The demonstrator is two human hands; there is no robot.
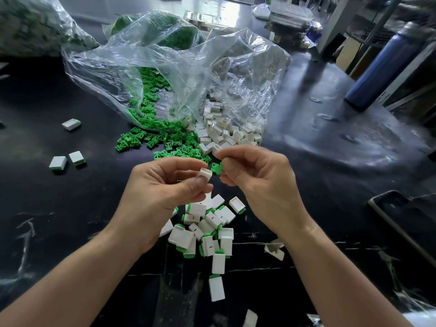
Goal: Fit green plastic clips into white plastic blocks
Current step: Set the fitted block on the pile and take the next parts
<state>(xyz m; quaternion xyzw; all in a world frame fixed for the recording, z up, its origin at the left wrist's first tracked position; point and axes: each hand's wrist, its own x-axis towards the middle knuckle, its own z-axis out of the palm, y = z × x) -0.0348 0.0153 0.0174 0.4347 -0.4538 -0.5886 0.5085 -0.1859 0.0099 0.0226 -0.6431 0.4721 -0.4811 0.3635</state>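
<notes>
The white block (204, 173), pinched in the left hand (162, 185), hovers just in front of the clear bag (179, 74); the right hand (257, 182) pinches a green clip (216, 168) there too. A skewed push could jam the clip or flick it away. Glossy black desk (330, 175); blue bottle (377, 67) right of the bag.

Glossy black table (330, 142) reflecting light, blue bottle (377, 72).
</notes>
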